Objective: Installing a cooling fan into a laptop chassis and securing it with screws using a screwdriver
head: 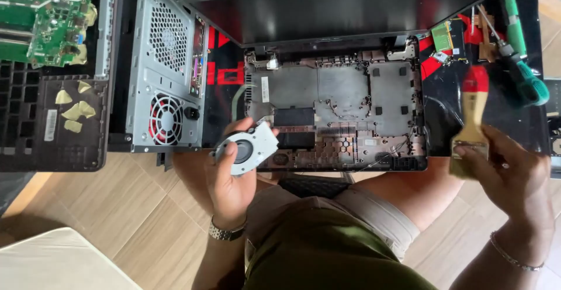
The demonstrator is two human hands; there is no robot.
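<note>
Now my left hand (229,180) grips the small laptop fan (246,148) over the opened laptop base (336,111); my right hand (509,176) clasps a paintbrush (472,117), bristles seemingly blurred, right of it.

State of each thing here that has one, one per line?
Fan: out of the laptop, held in left hand.
Brush: held in right hand, bristles down.
Laptop base: opened, insides bare.
Laptop lid: open.
Screwdrivers: lying unused.
</note>
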